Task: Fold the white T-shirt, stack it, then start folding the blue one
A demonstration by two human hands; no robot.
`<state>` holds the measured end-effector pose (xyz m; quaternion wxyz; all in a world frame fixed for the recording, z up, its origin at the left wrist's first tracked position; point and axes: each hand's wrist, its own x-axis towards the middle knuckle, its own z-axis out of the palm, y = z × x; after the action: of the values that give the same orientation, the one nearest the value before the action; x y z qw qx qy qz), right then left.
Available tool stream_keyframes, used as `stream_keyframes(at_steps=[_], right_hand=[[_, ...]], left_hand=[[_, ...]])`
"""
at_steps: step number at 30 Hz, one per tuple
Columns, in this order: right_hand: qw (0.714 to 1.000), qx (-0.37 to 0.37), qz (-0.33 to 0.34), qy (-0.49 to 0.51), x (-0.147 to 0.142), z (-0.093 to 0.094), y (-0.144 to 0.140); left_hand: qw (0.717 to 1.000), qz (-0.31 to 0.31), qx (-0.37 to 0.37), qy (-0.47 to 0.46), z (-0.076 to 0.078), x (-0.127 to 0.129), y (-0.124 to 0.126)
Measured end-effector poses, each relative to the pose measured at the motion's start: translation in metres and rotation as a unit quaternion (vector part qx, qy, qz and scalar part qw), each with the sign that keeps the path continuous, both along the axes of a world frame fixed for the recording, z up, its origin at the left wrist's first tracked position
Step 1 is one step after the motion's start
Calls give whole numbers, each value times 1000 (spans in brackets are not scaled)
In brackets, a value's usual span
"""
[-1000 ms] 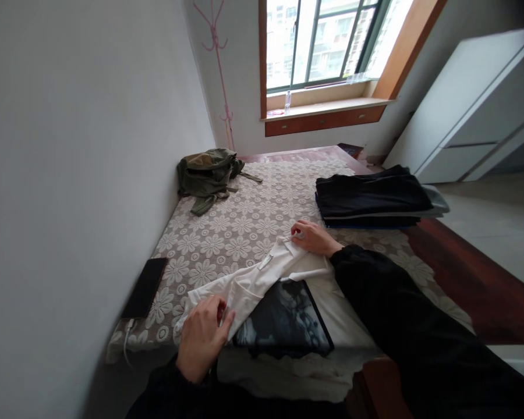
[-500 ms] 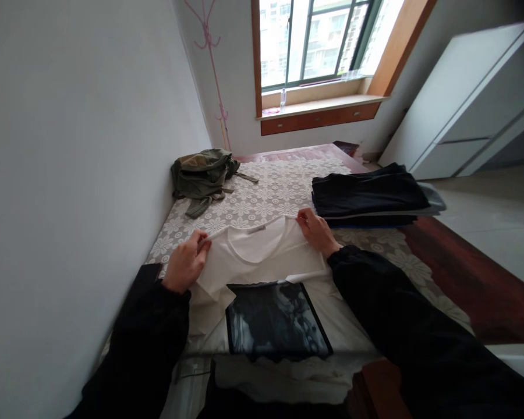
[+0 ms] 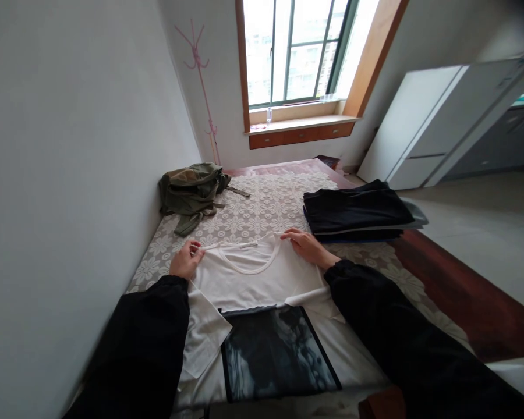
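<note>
A white T-shirt (image 3: 253,288) with a dark printed panel (image 3: 279,352) on its front lies spread over the table, its collar at the far side. My left hand (image 3: 186,260) is closed in a pinch on the shoulder at the left. On the other shoulder, close to the collar, my right hand (image 3: 305,245) has its fingers and thumb on the fabric, holding it. The left sleeve is folded loosely over the shirt, and the right sleeve is partly hidden by my forearm.
A stack of folded dark clothes (image 3: 358,209) stands at the right on the lace tablecloth (image 3: 262,201). An olive backpack (image 3: 192,189) lies at the far left against the wall. A pink coat rack (image 3: 205,93) stands behind, left of the window.
The shirt's collar and shoulders, slightly raised before, now lie flatter on the table. Both hands have lowered with them, and my right fingers are straighter. The camera view has tilted up and turned right.
</note>
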<state>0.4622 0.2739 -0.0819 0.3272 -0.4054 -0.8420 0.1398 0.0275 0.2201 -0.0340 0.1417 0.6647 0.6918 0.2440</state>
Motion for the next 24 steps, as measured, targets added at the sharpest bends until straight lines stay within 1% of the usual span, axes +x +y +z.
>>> stream_keyframes(at_steps=[2,4,6,8,10,13,16,19,21,24], right_hand=[[1000,8,0,-11,2,-4,0],[1000,15,-7,-22,3,-7,0],[999,20,-13,-32,3,-9,0],[999,22,-10,-38,2,-8,0],[999,24,-6,-41,3,-1,-2],[999,30,-18,-28,9,18,-11],[1000,15,-23,-15,24,42,-25],[998,-30,-20,-44,40,59,-39],[994,-67,-27,-76,49,62,-44],[987,-111,-30,-113,56,56,-45]], left_hand=[[1000,-16,5,-9,-7,-5,-1],[998,-61,7,-21,-10,-9,-2],[994,-100,9,-33,-10,-10,-2],[994,-109,8,-33,-8,-10,-3],[996,-91,2,-14,-3,-11,-4],[997,-64,-30,26,7,-19,-8],[995,-76,-52,34,20,-35,-13],[994,-94,-57,20,30,-46,-17],[991,-108,-80,1,32,-46,-19],[978,-144,-145,-36,32,-41,-22]])
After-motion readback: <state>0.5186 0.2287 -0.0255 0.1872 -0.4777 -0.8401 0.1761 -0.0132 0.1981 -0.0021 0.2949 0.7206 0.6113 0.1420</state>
